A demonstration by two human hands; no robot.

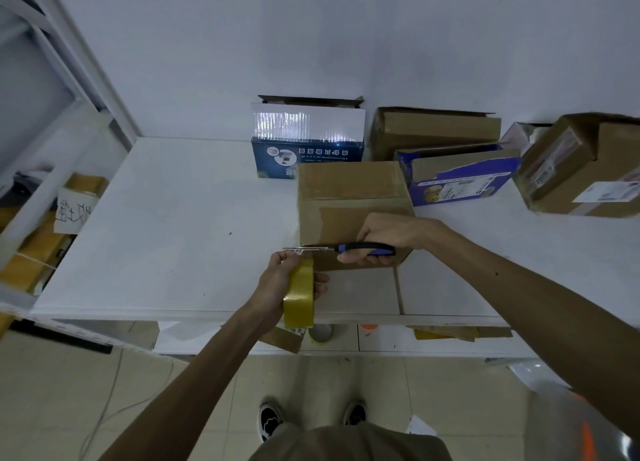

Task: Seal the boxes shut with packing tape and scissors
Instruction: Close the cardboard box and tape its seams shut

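Packing tape roll (pixel 299 296), yellowish and held on edge, is in my left hand (pixel 273 287) above the near part of the white desk (pixel 173 235). That hand's fingers (pixel 321 280) are curled round the roll, with the thumb up by its loose end. From the top of the roll a short clear strip runs towards the near lower edge of the brown box (pixel 349 197); I cannot tell whether it is cut through.

The scissors (pixel 346 249) lie level across that strip, blades pointing left and almost together. Their blue and black handle is clamped in the curled fingers (pixel 360 260) of my right hand (pixel 384 233), which is against the box's near face. The brown box stands on the desk a little right of the middle, flaps down, with a paler glossy band near its left edge.

Just behind it, against the wall, stands a dark blue box (pixel 308 138) with a white flap raised. A purple-blue box (pixel 460 180) with open flaps lies just to the right of the brown one, and a plain open carton (pixel 436 128) stands behind that. At the far right sits a tilted carton with a white label (pixel 581 169).

On the lower shelf (pixel 381 337) under the desk I see a spare tape roll (pixel 320 332) and cardboard scraps. At the left, a paper note (pixel 72 211) with handwriting lies on flattened cartons.
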